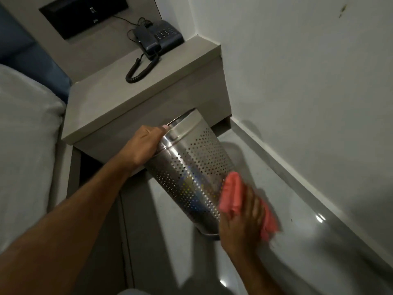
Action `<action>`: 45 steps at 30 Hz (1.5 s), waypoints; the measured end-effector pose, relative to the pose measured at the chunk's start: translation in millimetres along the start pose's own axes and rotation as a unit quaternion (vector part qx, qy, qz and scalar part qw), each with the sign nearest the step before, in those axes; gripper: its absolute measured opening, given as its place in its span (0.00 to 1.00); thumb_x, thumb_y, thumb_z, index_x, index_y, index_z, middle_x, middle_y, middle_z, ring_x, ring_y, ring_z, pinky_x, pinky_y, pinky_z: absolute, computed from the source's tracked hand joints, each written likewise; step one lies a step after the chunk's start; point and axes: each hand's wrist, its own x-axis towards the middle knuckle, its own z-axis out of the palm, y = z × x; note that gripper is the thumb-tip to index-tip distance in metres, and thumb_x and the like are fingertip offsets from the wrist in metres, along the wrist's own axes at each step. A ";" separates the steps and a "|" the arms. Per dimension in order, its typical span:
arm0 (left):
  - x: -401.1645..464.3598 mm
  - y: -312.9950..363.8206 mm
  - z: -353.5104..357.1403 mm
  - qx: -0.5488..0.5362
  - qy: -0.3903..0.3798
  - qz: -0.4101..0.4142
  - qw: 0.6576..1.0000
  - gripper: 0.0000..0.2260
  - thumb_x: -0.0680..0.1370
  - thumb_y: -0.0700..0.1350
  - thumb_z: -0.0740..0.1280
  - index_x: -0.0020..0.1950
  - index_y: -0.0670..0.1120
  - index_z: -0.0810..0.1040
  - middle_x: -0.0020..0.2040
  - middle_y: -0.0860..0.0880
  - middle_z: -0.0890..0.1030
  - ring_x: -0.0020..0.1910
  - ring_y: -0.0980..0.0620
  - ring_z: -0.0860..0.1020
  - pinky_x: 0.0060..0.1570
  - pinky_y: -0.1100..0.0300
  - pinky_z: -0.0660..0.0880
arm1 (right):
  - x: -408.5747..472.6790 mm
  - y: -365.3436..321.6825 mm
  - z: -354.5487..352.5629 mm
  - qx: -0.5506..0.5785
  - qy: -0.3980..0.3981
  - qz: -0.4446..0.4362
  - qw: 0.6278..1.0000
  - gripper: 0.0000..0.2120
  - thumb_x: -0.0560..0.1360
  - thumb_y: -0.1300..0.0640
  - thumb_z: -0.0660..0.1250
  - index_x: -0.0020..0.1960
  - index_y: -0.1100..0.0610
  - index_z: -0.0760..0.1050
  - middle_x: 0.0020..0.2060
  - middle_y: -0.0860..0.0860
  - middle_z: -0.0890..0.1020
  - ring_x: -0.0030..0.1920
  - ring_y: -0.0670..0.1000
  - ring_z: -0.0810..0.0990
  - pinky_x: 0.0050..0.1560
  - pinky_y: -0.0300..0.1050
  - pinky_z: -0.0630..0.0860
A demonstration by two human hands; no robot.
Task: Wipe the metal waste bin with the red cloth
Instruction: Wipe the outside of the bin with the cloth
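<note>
A shiny perforated metal waste bin hangs tilted above the floor, its open rim pointing up and away toward the bedside unit. My left hand grips the bin at its rim, thumb over the edge. My right hand presses a red cloth against the lower right side of the bin, near its base. The cloth bunches above and to the right of my fingers and looks blurred. The bin's base is partly hidden behind my right hand.
A grey bedside unit stands just behind the bin, carrying a dark corded telephone. A bed with white linen lies at the left. A white wall closes the right side above a glossy grey floor.
</note>
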 end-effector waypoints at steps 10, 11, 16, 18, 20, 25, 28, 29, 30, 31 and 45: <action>-13.6 4.2 -10.8 -0.016 -0.091 -0.021 0.996 0.28 0.83 0.54 0.53 0.30 0.38 0.74 0.23 0.47 0.73 0.21 0.53 0.70 0.24 0.67 0.69 | 51.4 -140.9 -30.1 0.033 0.045 -0.150 0.987 0.43 0.72 0.35 0.62 0.81 0.47 0.49 0.79 0.58 0.59 0.76 0.67 0.56 0.71 0.72 0.56; -17.6 4.8 -12.8 -0.015 -0.091 -0.018 0.996 0.29 0.82 0.53 0.54 0.30 0.35 0.74 0.23 0.45 0.71 0.22 0.51 0.69 0.25 0.66 0.69 | 45.0 -131.3 -26.6 0.023 0.043 -0.162 0.986 0.46 0.71 0.36 0.66 0.81 0.47 0.48 0.80 0.58 0.57 0.77 0.67 0.55 0.71 0.73 0.56; -27.6 18.2 -16.6 0.028 -0.204 -0.056 0.977 0.24 0.82 0.53 0.52 0.35 0.47 0.81 0.24 0.51 0.79 0.21 0.59 0.76 0.20 0.70 0.69 | -7.9 -70.7 2.9 -0.056 0.064 -0.189 0.978 0.57 0.64 0.37 0.75 0.81 0.47 0.45 0.81 0.59 0.50 0.77 0.69 0.53 0.71 0.75 0.54; -26.7 28.6 -20.4 0.031 -0.231 -0.093 0.968 0.19 0.81 0.57 0.53 0.41 0.57 0.82 0.40 0.57 0.78 0.31 0.67 0.81 0.20 0.71 0.69 | -11.6 -68.7 3.1 -0.060 0.069 -0.196 0.976 0.58 0.63 0.39 0.76 0.81 0.46 0.46 0.81 0.59 0.51 0.77 0.69 0.53 0.70 0.75 0.55; -19.1 36.0 -16.2 0.046 -0.205 -0.071 0.975 0.22 0.80 0.60 0.54 0.43 0.53 0.85 0.38 0.58 0.84 0.36 0.69 0.81 0.26 0.75 0.71 | -3.8 -74.9 -0.9 -0.054 0.056 -0.197 0.977 0.60 0.63 0.39 0.78 0.81 0.46 0.43 0.80 0.59 0.53 0.77 0.70 0.54 0.70 0.76 0.56; -11.7 38.0 10.0 0.148 -0.047 0.069 0.985 0.24 0.82 0.50 0.59 0.29 0.41 0.69 0.24 0.48 0.69 0.22 0.53 0.65 0.26 0.60 0.63 | 6.2 -81.5 -17.0 -0.023 0.039 -0.205 0.978 0.62 0.63 0.40 0.79 0.81 0.46 0.40 0.79 0.58 0.54 0.76 0.69 0.57 0.68 0.77 0.60; -11.8 26.9 5.6 0.109 -0.032 0.072 0.991 0.23 0.82 0.49 0.60 0.27 0.45 0.68 0.22 0.53 0.69 0.20 0.58 0.64 0.23 0.65 0.63 | 2.1 -94.2 -23.6 0.002 0.039 -0.191 0.981 0.59 0.63 0.41 0.79 0.81 0.45 0.43 0.79 0.58 0.58 0.76 0.69 0.58 0.68 0.77 0.58; -12.3 23.8 2.5 0.078 -0.028 0.048 0.995 0.23 0.82 0.49 0.60 0.26 0.46 0.68 0.21 0.54 0.70 0.20 0.59 0.65 0.23 0.67 0.64 | 4.8 -103.4 -26.4 0.015 0.034 -0.175 0.984 0.57 0.64 0.41 0.77 0.81 0.45 0.44 0.80 0.57 0.58 0.77 0.69 0.57 0.69 0.77 0.56; -12.9 20.7 1.1 0.047 -0.027 0.019 0.998 0.23 0.82 0.49 0.60 0.27 0.46 0.69 0.20 0.54 0.70 0.19 0.59 0.66 0.23 0.67 0.65 | 10.6 -113.6 -29.5 0.036 0.026 -0.156 0.987 0.54 0.65 0.41 0.75 0.81 0.44 0.45 0.80 0.56 0.58 0.77 0.68 0.55 0.69 0.77 0.55; -15.0 17.8 -0.2 0.017 -0.026 -0.008 0.999 0.23 0.82 0.50 0.59 0.28 0.45 0.71 0.21 0.53 0.71 0.19 0.57 0.66 0.23 0.66 0.66 | 18.9 -124.2 -33.2 0.067 0.017 -0.144 0.987 0.50 0.68 0.41 0.72 0.81 0.43 0.46 0.80 0.55 0.58 0.78 0.67 0.54 0.70 0.77 0.53; -43.4 -31.3 -11.8 -0.080 0.045 0.029 0.995 0.24 0.82 0.47 0.59 0.26 0.52 0.78 0.21 0.59 0.76 0.20 0.65 0.70 0.24 0.73 0.66 | -27.4 -19.2 -28.3 0.015 0.025 0.017 0.999 0.34 0.71 0.45 0.62 0.76 0.54 0.64 0.69 0.59 0.76 0.67 0.67 0.73 0.67 0.70 0.65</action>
